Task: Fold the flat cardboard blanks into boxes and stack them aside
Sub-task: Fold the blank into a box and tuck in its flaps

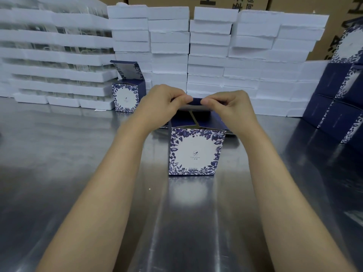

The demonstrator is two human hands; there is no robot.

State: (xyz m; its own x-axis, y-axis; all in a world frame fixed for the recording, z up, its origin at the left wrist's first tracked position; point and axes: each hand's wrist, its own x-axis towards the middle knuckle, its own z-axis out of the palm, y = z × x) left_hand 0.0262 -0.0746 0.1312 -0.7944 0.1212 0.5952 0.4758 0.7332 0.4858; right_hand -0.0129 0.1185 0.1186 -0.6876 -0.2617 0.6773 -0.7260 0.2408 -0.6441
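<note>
Left arm: bare forearm reaching forward from the lower left edge, wrist bent slightly down over the box.
Left hand (163, 101): fingers curled, knuckles up; the grip pinches the left part of the lid flap (196, 100) between thumb and fingers.
Right arm: bare forearm reaching forward from the lower right edge, mirroring the left.
Right hand (229, 107): fingers curled; the grip pinches the right part of the same flap, its fingertips (206, 102) nearly meeting those of the left hand.
Box (194, 152): upright on the counter (78, 154) at centre, white front panel with a blue leaf border facing the camera, top open, dark blue inner flaps visible.
Box relative to grip: directly beneath both hands; only the rear lid flap, raised above the opening, lies within the two grips, and the front panel is untouched.
Second box (126, 97): upright on the counter behind and left of the hands, lid standing open, apart from the left hand.
Stacked boxes (337, 107): dark blue pile at the right edge of the counter, well apart from the right hand.
Foam trays (208, 55): white stacks in rows along the back of the counter; those at far left are blurred, with something clear between the layers.
Cartons (225, 2): brown, printed, behind the foam trays.
Counter surface: bare metal, reflecting the front of the box.
</note>
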